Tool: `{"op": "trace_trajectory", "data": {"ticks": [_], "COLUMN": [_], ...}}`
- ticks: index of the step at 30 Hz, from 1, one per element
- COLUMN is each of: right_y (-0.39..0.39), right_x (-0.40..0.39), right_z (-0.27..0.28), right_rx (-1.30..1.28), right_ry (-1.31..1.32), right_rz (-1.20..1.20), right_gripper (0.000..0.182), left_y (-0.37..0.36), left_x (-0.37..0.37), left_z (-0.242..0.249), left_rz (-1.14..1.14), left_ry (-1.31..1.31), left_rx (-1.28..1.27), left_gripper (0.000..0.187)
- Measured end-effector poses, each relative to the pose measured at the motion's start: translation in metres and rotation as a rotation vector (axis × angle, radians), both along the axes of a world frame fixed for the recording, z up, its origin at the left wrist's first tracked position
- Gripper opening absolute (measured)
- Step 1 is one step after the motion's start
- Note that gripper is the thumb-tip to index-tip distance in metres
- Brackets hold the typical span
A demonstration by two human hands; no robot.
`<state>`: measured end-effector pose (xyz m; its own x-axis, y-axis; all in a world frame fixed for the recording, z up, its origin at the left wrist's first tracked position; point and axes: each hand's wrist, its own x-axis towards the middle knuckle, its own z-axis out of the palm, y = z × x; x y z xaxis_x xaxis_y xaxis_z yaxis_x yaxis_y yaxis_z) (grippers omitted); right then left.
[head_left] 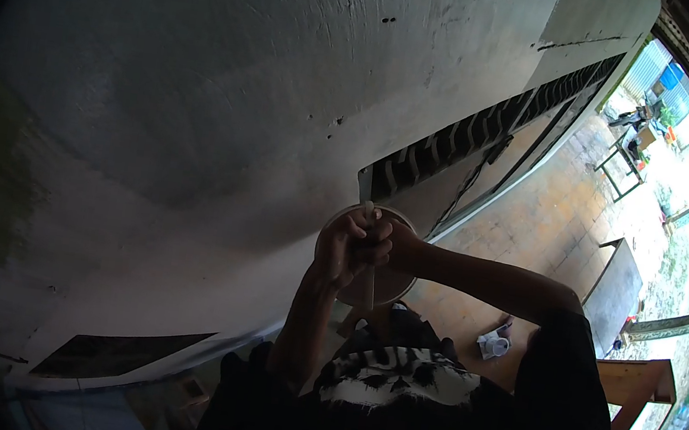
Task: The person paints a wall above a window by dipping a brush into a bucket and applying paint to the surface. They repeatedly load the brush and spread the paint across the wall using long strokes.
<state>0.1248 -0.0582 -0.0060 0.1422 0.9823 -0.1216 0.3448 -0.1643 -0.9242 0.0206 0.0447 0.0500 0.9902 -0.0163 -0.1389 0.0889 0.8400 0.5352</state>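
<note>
My left hand (340, 249) and my right hand (390, 243) are together in front of my chest. Both are closed around a pale stick (368, 288), whose upper end pokes out above the fingers while its lower part hangs down below them. Right beneath the hands is a round, brownish container with a pale rim (405, 294), which looks like a bucket. My hands and forearms cover much of it, and its contents are too dark to make out.
A scuffed pale wall (202, 109) rises close on the left, with a dark patterned panel (459, 134) along its edge. On the tiled floor (535, 218) lies a white cup-like item (494, 346). A low table (616, 290) and a wooden bench (635, 384) stand at right.
</note>
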Motion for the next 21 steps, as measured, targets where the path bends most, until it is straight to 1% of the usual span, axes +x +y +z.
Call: {"op": "trace_trajectory", "data": {"ticks": [1,3,4,6,8,9,11,12,14,16,18,21], "right_y": [-0.002,-0.008,-0.014,-0.036,-0.064,-0.079,-0.106,-0.114,-0.129,-0.143,-0.15,-0.159], "right_x": [0.0,0.001,0.004,0.013,0.015,0.017,0.015,0.012,0.006,0.008,0.015,0.02], "right_z": [-0.003,-0.009,-0.002,0.029,0.054,0.058,0.059,0.057,0.05,0.031,0.017,0.009], "right_rx": [0.0,0.325,0.325,-0.098,-0.062,-0.061,-0.109,-0.106,0.066,0.049,0.079,0.092], "right_ry": [-0.001,-0.353,-0.356,-1.124,-1.21,-1.221,-1.016,-1.024,-0.766,-0.794,-0.82,-0.737], "right_rz": [-0.001,-0.153,-0.149,0.213,0.124,0.13,-0.204,-0.205,-0.454,-0.444,-0.46,-0.474], "right_gripper": [0.033,0.023,0.023,0.014,0.014,0.014,0.015,0.015,0.016,0.02,0.022,0.025], "left_y": [0.0,0.0,-0.002,-0.008,-0.005,-0.004,-0.005,-0.006,-0.008,-0.015,-0.018,-0.019], "left_x": [0.001,0.0,0.001,0.001,0.006,0.009,0.015,0.018,0.024,0.029,0.037,0.045], "left_z": [-0.001,0.0,0.0,0.001,-0.015,-0.022,-0.026,-0.026,-0.023,-0.025,-0.031,-0.031], "left_rz": [-0.001,0.005,0.009,0.127,0.099,0.066,0.046,0.021,0.022,0.016,0.027,0.059], "left_ry": [-0.001,-0.006,-0.01,0.128,0.083,0.048,0.026,0.015,0.011,0.014,0.027,0.074], "left_rx": [0.0,0.014,0.014,0.036,0.037,0.044,0.049,0.059,0.05,0.039,0.1,0.123], "left_gripper": [0.033,0.025,0.025,0.024,0.025,0.027,0.027,0.027,0.024,0.021,0.027,0.028]}}
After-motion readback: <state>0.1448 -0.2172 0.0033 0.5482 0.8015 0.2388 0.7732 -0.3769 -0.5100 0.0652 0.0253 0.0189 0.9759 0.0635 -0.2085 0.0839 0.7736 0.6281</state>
